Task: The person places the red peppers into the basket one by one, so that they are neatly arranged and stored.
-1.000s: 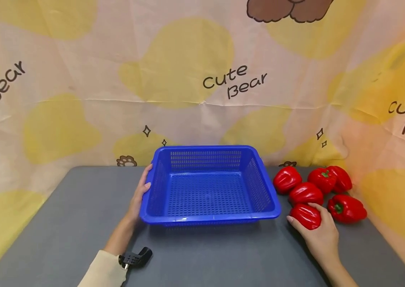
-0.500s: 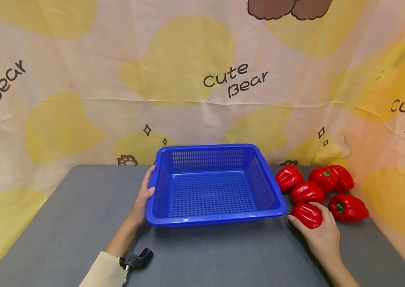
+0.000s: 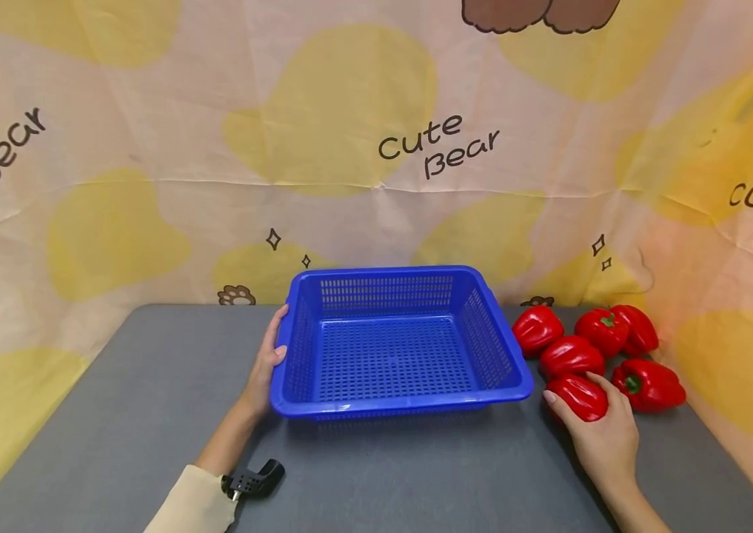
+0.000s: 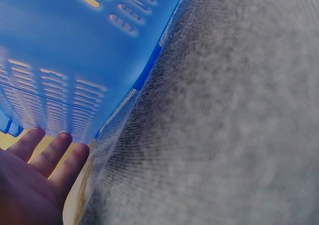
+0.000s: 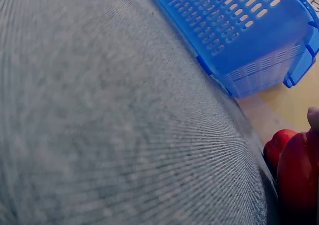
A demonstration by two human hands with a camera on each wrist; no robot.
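Note:
A blue plastic basket point(image 3: 389, 404) with slotted walls stands in the middle, its inside bare. My left hand point(image 3: 260, 379) lies along its left side, thumb and a finger at the rim. In the left wrist view, straight fingers point(image 4: 67, 170) reach to the slotted wall. On the right, my right hand point(image 3: 606, 437) grips a red bell pepper point(image 3: 579, 397), thumb on its left and fingers over its far right side. The right wrist view catches this pepper point(image 5: 299, 177) and a fingertip at its edge; most of the hand is out of that frame.
Several more red bell peppers lie close together right of the basket, one red bell pepper point(image 3: 537, 331) beside its wall and another point(image 3: 649, 386) by the right hand. A grey tabletop point(image 3: 376, 474) lies beneath, with a printed cloth point(image 3: 349, 111) behind and to the right.
The basket has slid slightly right with my left hand, closer to the peppers. My right hand has shifted a little right and the gripped pepper has tilted.

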